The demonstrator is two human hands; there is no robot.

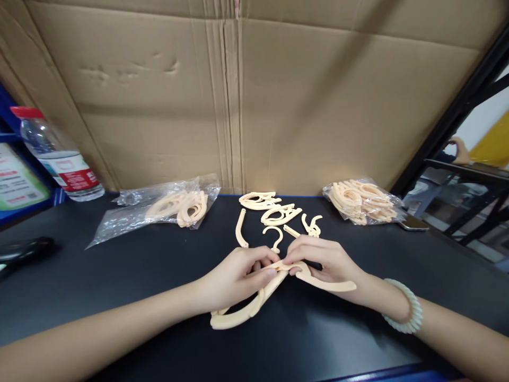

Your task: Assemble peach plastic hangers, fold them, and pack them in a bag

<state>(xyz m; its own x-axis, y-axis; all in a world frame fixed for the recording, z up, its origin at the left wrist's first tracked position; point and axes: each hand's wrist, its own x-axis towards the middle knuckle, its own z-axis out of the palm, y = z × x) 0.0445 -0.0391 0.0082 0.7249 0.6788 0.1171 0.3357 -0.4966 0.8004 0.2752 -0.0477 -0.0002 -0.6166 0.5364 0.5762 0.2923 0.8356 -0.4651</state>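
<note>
Low over the black table, both hands grip a beige plastic folding hanger (274,285). My left hand (248,273) pinches it near its middle joint, thumb in front and fingers curled behind. On the other side of that joint, my right hand (318,260) has its fingers closed on the part with a curved arm (330,285) that points right. The hanger's other arm (234,320) curves down to the left below my left hand. Just beyond my fingers lie a loose hook (273,237), a curved arm piece (240,228) and small curved pieces (312,225).
Folded hangers (281,214) lie at the back centre. Bags of hangers stand at the back left (191,207) and back right (361,201), beside a phone (414,223). A water bottle (66,164) is far left, near a black object (29,249). Cardboard (159,95) walls the back.
</note>
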